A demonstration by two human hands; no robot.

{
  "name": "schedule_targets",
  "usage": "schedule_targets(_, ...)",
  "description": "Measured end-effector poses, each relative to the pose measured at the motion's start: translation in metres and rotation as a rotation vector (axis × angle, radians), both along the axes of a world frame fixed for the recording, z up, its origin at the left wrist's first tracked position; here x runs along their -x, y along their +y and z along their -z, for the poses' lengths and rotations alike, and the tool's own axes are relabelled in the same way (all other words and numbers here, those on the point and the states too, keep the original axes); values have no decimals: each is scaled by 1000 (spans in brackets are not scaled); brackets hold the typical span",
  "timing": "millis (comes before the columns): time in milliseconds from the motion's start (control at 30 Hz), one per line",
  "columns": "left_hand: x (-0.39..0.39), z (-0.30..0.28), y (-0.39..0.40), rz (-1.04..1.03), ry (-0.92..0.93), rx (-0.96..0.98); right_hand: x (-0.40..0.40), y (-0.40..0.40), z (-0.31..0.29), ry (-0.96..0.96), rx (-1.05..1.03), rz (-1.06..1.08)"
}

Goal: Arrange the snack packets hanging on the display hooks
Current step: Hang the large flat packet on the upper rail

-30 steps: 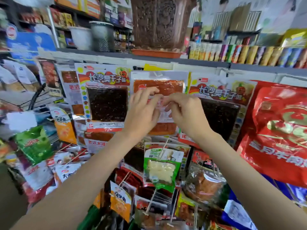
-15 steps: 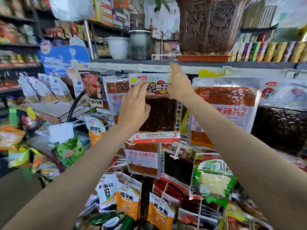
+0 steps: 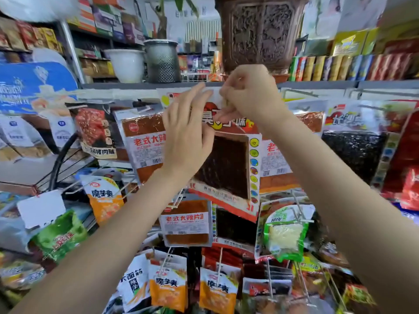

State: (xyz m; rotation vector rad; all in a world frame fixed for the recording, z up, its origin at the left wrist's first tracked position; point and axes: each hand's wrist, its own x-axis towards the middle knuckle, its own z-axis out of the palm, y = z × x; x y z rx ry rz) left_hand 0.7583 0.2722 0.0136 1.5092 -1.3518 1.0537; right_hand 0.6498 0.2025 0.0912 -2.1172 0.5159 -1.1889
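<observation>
A large dark tofu snack packet (image 3: pixel 229 168) with a red-and-yellow header hangs tilted in the top row of the display. My right hand (image 3: pixel 247 96) pinches its top edge near the hook hole, just under the shelf edge. My left hand (image 3: pixel 188 132) lies flat against the packet's left side, fingers pointing up to its header. An orange spicy-strip packet (image 3: pixel 142 143) hangs to the left, partly behind my left hand. Another one (image 3: pixel 276 159) hangs to the right, behind the dark packet.
A grey shelf (image 3: pixel 340 83) runs above the hooks with a white pot (image 3: pixel 127 64), a mesh bin (image 3: pixel 162 61) and a carved wooden box (image 3: pixel 260 32). Lower hooks hold several orange, green and white packets. Red bags (image 3: pixel 405 155) hang at the right.
The view shifted left along the rack. Both hands left the orange packet for the dark packet; my right hand came down onto its top edge and pinched it, and the packet now tilts.
</observation>
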Motion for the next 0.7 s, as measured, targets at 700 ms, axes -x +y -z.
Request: schedule_targets(700, 231, -26, -171, 465, 370, -415, 274, -162, 47, -98, -122, 302)
